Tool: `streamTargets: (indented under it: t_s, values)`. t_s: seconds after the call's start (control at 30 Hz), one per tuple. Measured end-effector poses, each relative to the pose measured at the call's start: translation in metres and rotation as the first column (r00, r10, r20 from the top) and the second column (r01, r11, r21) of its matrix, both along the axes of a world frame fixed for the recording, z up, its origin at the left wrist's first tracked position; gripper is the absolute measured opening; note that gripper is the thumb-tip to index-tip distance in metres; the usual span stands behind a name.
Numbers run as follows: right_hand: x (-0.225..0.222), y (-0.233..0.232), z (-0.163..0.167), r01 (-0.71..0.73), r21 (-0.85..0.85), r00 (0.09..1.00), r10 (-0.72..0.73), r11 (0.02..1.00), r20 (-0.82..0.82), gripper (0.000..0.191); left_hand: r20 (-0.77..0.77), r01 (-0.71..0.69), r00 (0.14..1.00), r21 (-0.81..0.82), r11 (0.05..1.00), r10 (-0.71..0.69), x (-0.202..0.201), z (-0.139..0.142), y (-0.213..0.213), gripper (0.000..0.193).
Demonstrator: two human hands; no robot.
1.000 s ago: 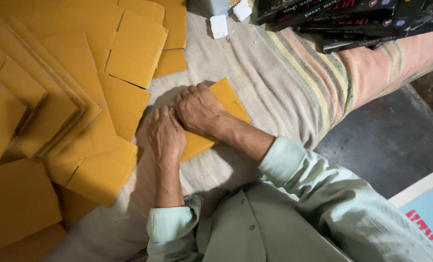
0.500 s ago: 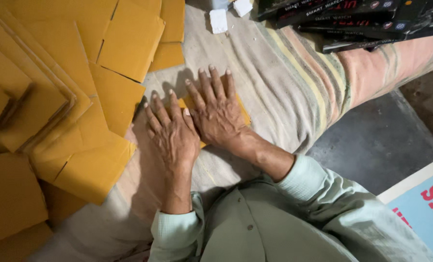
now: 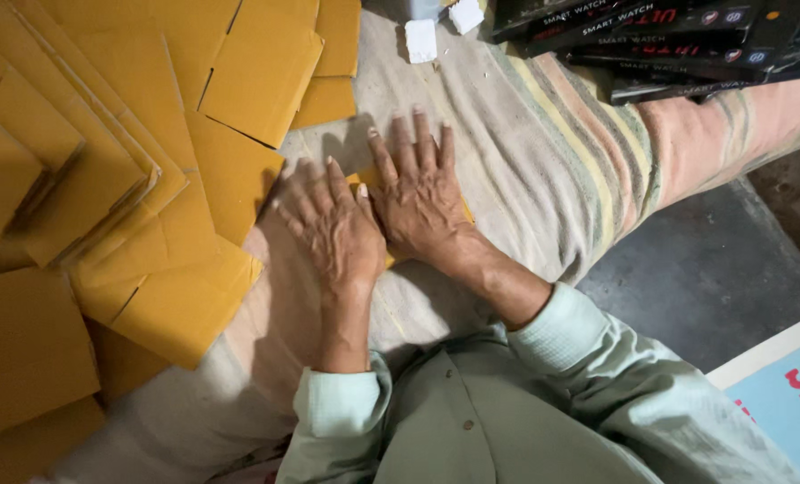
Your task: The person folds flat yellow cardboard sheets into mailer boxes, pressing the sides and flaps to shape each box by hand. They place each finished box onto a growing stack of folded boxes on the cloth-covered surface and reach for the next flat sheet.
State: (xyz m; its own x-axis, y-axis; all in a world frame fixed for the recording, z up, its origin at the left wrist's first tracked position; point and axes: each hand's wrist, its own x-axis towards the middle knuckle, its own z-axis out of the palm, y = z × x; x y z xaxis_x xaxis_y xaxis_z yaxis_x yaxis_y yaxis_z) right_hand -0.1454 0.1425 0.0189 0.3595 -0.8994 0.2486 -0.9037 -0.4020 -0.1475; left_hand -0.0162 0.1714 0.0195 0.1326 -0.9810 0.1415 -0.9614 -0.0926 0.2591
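Observation:
Both of my hands lie flat, palms down and fingers spread, side by side on a small yellow cardboard piece on a striped cloth. My left hand covers its left part and my right hand its right part. Only thin slivers of the yellow piece show between and beside the hands. Pale green sleeves cover both forearms.
Several flat yellow cardboard blanks lie overlapping to the left and at the top. Two small white blocks sit at the top. A stack of black boxes lies at the top right. Dark floor and a blue and white box are at the right.
My hands went from curled over the yellow piece to spread flat on it, pressing it down. More of the piece is now hidden under them.

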Motion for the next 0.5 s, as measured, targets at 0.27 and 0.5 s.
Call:
streamTargets:
  t_s: [0.27, 0.5]
  values:
    - [-0.045, -0.013, 0.000, 0.096, 0.178, 0.979, -0.125, 0.979, 0.160, 0.065, -0.391, -0.036, 0.920, 0.000, 0.999, 0.033, 0.048, -0.015, 0.018, 0.063]
    - [-0.057, -0.004, 0.016, 0.037, 0.307, 0.958, -0.121, 0.951, 0.259, 0.064, -0.514, 0.032, 0.854, -0.109, 0.994, -0.084, 0.028, -0.027, 0.022, 0.064]
